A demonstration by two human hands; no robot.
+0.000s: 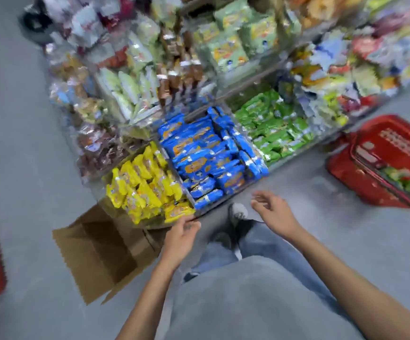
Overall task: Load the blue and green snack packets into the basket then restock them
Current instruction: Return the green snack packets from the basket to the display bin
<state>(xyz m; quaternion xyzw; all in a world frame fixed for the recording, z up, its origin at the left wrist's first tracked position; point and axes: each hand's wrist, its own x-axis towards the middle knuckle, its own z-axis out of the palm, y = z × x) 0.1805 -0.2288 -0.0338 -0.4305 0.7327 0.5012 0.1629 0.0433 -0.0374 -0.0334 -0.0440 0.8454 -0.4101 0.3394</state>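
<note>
The blurred head view looks down on a low shelf where blue snack packets (211, 155) fill the middle compartment, with green snack packets (272, 126) in the one to their right and yellow packets (145, 187) to their left. A red basket (370, 192) stands on the grey floor (15, 143) at right with something green inside, and an open cardboard box (101, 253) lies below the yellow packets. The left hand (181, 238) hangs loosely curled by the shelf's front edge, and the right hand (272, 212) hovers relaxed just before the blue packets.
</note>
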